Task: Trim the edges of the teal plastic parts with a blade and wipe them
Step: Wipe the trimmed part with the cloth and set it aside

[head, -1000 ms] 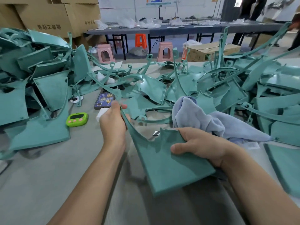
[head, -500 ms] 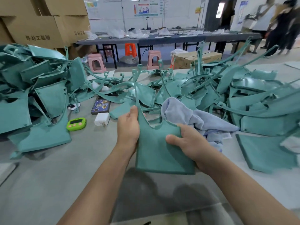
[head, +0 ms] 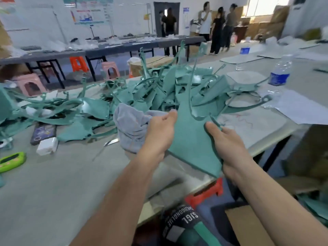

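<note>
Both hands hold one flat teal plastic part (head: 191, 139) in the air over the table's right front corner. My left hand (head: 159, 134) grips its left edge and my right hand (head: 225, 141) its right edge, thumb on top. A thin curved arm of the part rises toward the pile. A grey-blue cloth (head: 131, 128) lies crumpled on the table just left of my left hand. A metal blade (head: 111, 142) lies flat on the table left of the cloth. A large heap of teal plastic parts (head: 159, 89) covers the table behind.
A phone (head: 43, 132), a white charger (head: 47, 146) and a green timer (head: 11, 161) lie at the left. A water bottle (head: 280, 71) stands at the far right. The table edge (head: 266, 146) drops off right of my hands; an orange stool (head: 205, 194) sits below. People stand far back.
My view has swung right. Both hands carried the teal part to the right, past the cloth, out toward the table's right corner. The cloth now lies left of my left hand.
</note>
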